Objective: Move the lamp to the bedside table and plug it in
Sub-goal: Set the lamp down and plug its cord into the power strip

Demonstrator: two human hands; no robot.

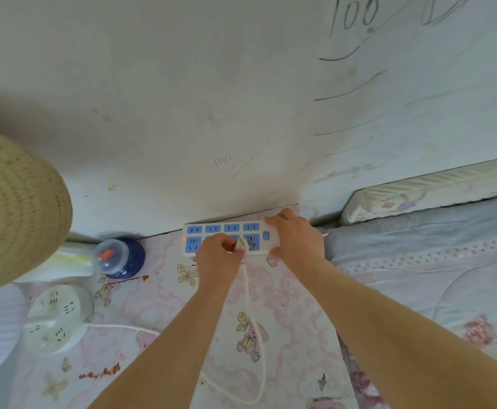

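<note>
Nearest me, my two bare forearms reach forward over the surface (158, 305), which is covered in a pink sheet printed with bears and butterflies. A white cord (248, 293) loops near the bottom edge and runs up between my arms to my left hand (219, 255). That hand is closed, fingers pinched around the white plug (241, 245) at the cord's end, the plug held at the lower row of the power strip (229, 237); whether the prongs are seated, I cannot tell. My right hand (295, 237) lies over the strip's right end, fingers curled on its far edge, pressing it down. The strip is white with blue sockets, and a red light shows at its left end. To the left sits a round white socket hub (57, 317) with its own cord. Beyond it lies a blue bottle with a clear cap (119, 256). The lamp's woven shade (17, 208) fills the left edge, over the surface. To the right lies the bed (433, 246). Behind stands a white wall (182, 98) with pencil marks.
</note>
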